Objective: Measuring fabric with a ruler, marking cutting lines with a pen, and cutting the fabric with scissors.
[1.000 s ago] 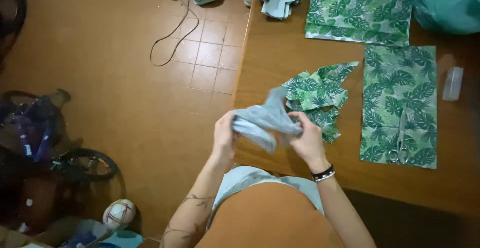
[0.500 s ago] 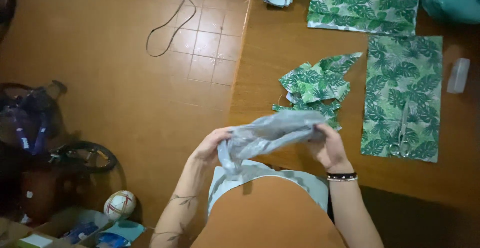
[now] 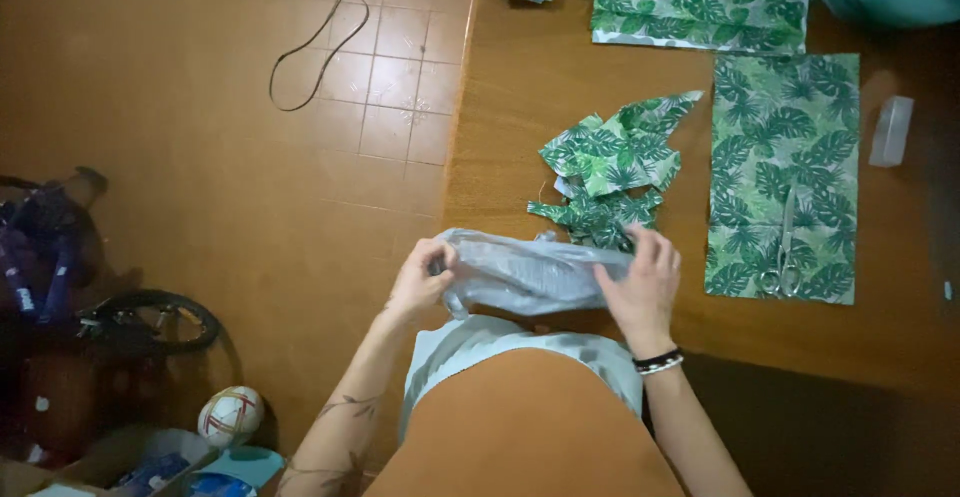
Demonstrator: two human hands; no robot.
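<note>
Your left hand point(image 3: 422, 275) and right hand point(image 3: 640, 279) both clamped on grey plastic bag point(image 3: 530, 273), stretched wider than half second earlier, at table point(image 3: 520, 87) edge beside leaf-print scraps point(image 3: 610, 172).

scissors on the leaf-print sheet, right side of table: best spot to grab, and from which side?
Take the scissors at the finger loops, coming from the near table edge. They lie flat on the leaf-print fabric sheet, loops toward the person and blades pointing away, so the loops likely give the safest grip.
</note>
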